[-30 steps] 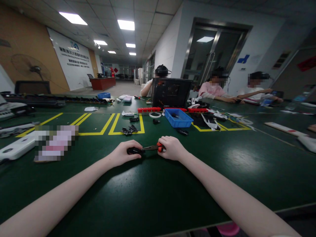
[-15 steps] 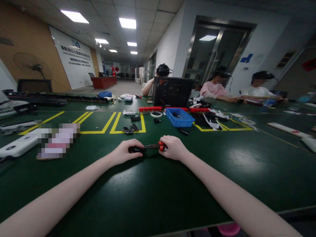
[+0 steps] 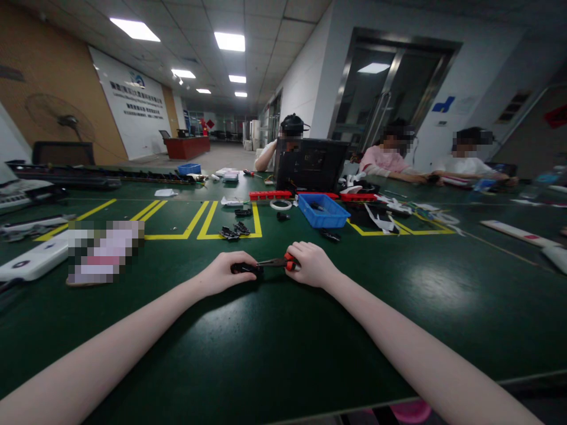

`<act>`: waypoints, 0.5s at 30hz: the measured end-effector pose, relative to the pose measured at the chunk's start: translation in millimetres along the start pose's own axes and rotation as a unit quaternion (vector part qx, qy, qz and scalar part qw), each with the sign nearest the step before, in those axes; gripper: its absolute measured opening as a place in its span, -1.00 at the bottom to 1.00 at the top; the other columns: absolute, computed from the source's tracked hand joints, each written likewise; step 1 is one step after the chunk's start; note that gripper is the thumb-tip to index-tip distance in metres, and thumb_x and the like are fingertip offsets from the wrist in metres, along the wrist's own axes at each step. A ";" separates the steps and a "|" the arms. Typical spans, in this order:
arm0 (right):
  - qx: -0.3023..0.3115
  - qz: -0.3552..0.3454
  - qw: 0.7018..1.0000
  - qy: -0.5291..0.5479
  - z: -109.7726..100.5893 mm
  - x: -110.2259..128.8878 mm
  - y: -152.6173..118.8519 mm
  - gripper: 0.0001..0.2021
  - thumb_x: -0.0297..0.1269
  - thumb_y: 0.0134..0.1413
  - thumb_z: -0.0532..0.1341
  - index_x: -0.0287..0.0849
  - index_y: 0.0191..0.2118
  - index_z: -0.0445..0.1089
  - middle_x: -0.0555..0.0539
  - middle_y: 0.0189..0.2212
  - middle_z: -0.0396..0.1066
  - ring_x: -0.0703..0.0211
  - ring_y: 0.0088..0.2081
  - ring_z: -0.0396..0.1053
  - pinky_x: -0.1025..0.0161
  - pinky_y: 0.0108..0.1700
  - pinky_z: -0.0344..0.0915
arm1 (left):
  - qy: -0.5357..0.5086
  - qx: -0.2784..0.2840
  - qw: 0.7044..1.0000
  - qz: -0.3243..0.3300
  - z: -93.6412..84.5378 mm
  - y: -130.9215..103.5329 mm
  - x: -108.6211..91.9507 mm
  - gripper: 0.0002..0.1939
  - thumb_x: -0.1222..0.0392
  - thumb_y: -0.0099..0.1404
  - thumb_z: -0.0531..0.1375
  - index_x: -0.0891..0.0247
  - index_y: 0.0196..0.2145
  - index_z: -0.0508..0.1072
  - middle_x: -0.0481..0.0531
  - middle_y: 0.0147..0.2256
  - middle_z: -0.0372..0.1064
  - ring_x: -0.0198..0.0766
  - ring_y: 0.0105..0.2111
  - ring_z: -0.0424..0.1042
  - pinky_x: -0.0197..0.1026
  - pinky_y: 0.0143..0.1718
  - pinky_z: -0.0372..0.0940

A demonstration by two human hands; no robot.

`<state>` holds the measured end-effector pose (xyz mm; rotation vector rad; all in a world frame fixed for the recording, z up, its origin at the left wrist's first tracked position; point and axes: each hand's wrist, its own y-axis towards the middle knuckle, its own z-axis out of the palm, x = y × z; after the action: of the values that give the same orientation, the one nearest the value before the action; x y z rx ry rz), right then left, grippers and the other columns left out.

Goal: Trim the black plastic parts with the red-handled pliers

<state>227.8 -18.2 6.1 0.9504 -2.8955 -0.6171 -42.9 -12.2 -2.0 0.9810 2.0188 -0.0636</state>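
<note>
My left hand (image 3: 228,270) is closed around a small black plastic part (image 3: 245,268), partly covered by the fingers. In my right hand (image 3: 311,265) is a pair of needle-nose pliers (image 3: 273,262) with red-and-black handles, its jaws pointing left. The plier tips meet the right end of the black part; whether they grip it I cannot tell. Both hands are low over the green table (image 3: 283,342). Beyond them lie several similar black parts (image 3: 234,231) inside a yellow tape outline.
A blue bin (image 3: 323,211) with dark contents stands past my right hand. Behind it are red power strips (image 3: 270,195) and a black monitor (image 3: 312,165). A roll of white tape (image 3: 280,205) lies nearby. A white power strip (image 3: 39,257) is at left. Three people sit across the table.
Almost nothing differs. My hands, the pliers and the black part stay in nearly the same place, with only a slight shift of the pliers' angle.
</note>
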 end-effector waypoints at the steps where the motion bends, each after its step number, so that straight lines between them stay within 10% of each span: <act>1: 0.001 -0.001 1.000 0.000 -0.4 0.1 0.0 -0.83 -0.22 -0.06 0.22 -0.18 -0.33 0.31 -0.08 -0.37 0.36 0.16 -0.36 0.23 0.24 -0.30 0.09 | 0.001 0.003 1.000 -0.006 -0.2 -0.2 -0.2 -0.72 0.13 0.24 0.27 0.24 -0.10 0.51 0.07 -0.14 0.47 -0.13 -0.14 0.45 -0.08 -0.06 0.33; 15: -0.007 0.000 1.000 -0.016 1.3 0.6 -0.4 -0.80 -0.20 -0.06 0.21 -0.20 -0.31 0.34 -0.09 -0.37 0.38 0.14 -0.34 0.25 0.24 -0.30 0.06 | 0.004 0.005 1.000 -0.007 0.2 0.3 -1.4 -0.73 0.15 0.25 0.26 0.26 -0.11 0.50 0.07 -0.17 0.48 -0.14 -0.16 0.45 -0.09 -0.07 0.31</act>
<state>227.3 -18.4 4.7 0.9466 -2.9142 -0.6581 -42.2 -12.9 -1.0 0.9742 2.0358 -0.0772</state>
